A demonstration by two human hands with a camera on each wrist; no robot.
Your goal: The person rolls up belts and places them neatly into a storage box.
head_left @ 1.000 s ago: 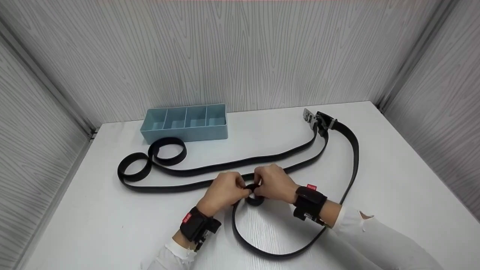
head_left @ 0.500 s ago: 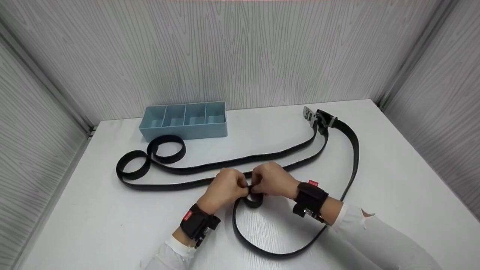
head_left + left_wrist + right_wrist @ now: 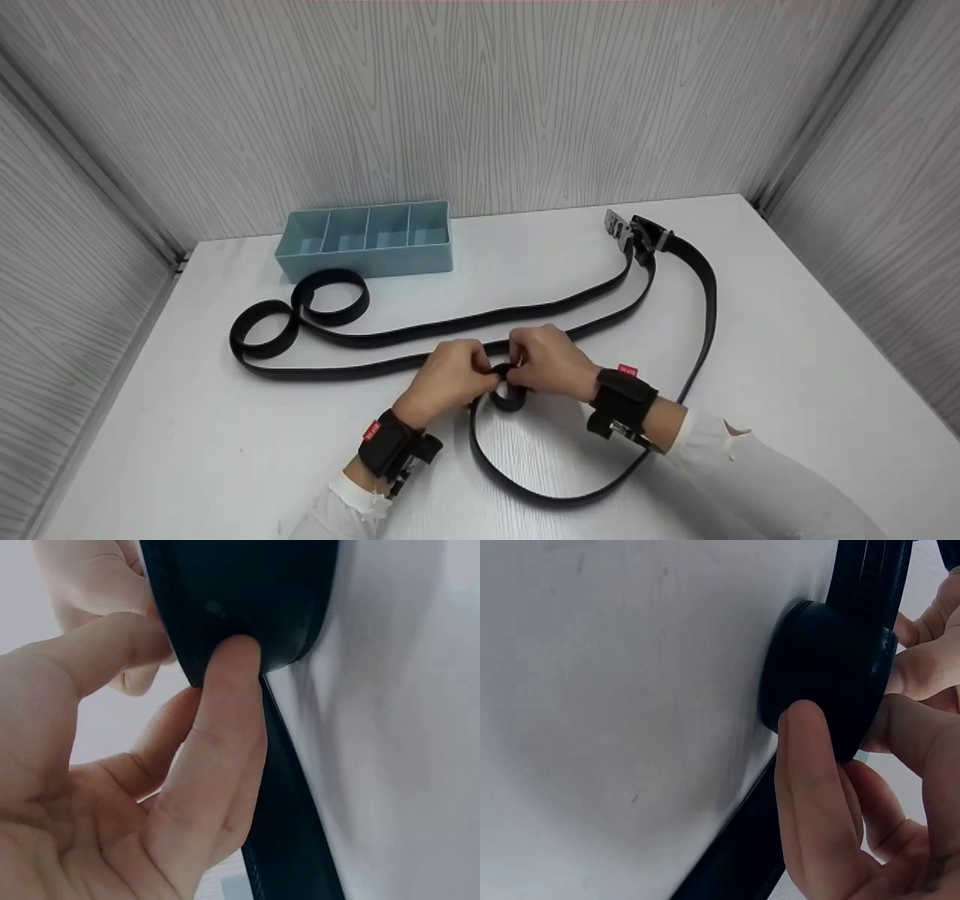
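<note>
A white table [image 3: 150,420] stands with its far edge along the foot of a pale grey back wall [image 3: 480,97]; fine, wavy wood-grain lines run mostly upright over that wall, and similar grain marks the left wall [image 3: 45,225] and the right wall [image 3: 892,187], which flank the table; a grey left strip [image 3: 82,161] slants down one corner and a grey right strip [image 3: 832,105] down the other, with small dark patches low down near the table's back corners; the light is soft, leaving a pale sheen on the tabletop's near middle, where tiny dark specks also show.
</note>
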